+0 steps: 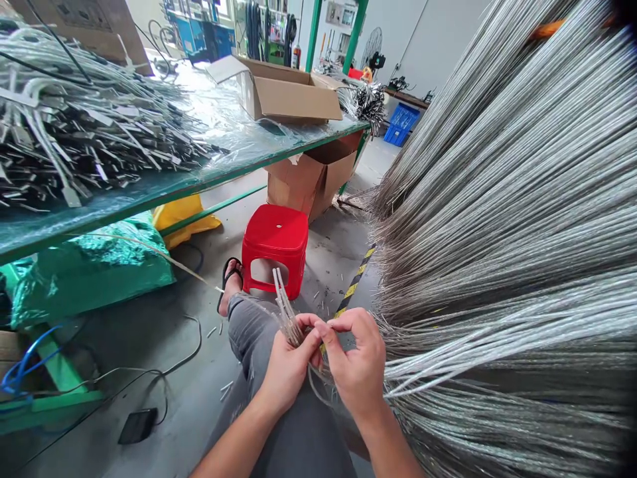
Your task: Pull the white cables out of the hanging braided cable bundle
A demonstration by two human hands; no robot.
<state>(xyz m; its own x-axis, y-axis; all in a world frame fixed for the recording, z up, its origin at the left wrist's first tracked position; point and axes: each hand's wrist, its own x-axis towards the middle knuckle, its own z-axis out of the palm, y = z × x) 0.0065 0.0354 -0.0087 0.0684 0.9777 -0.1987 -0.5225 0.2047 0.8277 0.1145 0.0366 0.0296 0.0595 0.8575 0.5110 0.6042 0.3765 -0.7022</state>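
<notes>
Above my lap, my left hand (288,372) is closed around a small bundle of clear-sheathed wires (284,309), whose ends stick up past the fingers. My right hand (359,358) meets it, thumb and forefinger pinched together near the left fingertips. What sits in that pinch is too small and covered to name. From behind the right wrist a sheaf of long silvery wires (478,338) runs off to the right. A loose wire curves down under both hands.
Large hanks of silvery wire (497,166) fill the right side. To the left stands a green-edged table (219,174) with heaped cut wires (89,133) and an open cardboard box (298,99). A red stool (276,239) is ahead; cables and a black adapter (138,426) lie on the floor.
</notes>
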